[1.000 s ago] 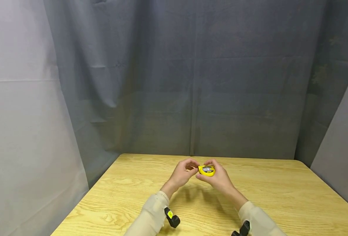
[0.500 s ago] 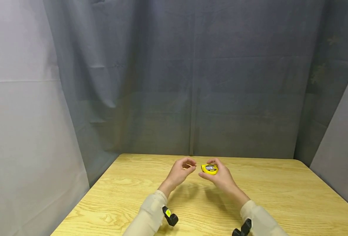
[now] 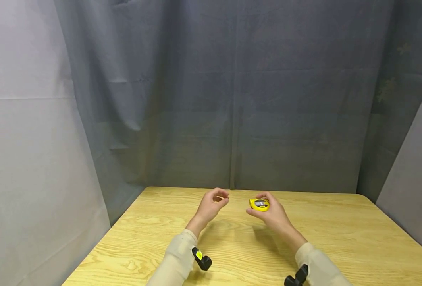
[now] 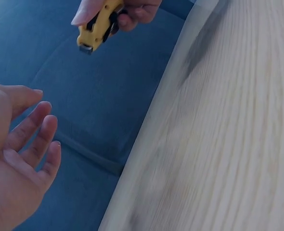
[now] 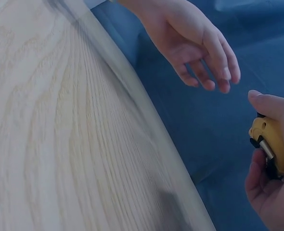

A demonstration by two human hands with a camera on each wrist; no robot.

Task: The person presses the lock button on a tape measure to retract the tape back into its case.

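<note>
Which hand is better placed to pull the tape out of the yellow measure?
Probably the left hand: it is free and open, beside the yellow tape measure, whose tape tip points toward it. The right hand already grips the case.

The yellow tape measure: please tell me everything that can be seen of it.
The yellow tape measure is a small rounded case, plastic by its look, with black parts and a round dark label on its upper face. A small metal tip shows at its mouth, so the blade looks drawn in. The right hand grips it above the wooden table, label up. The left hand is apart from it, not touching.
</note>
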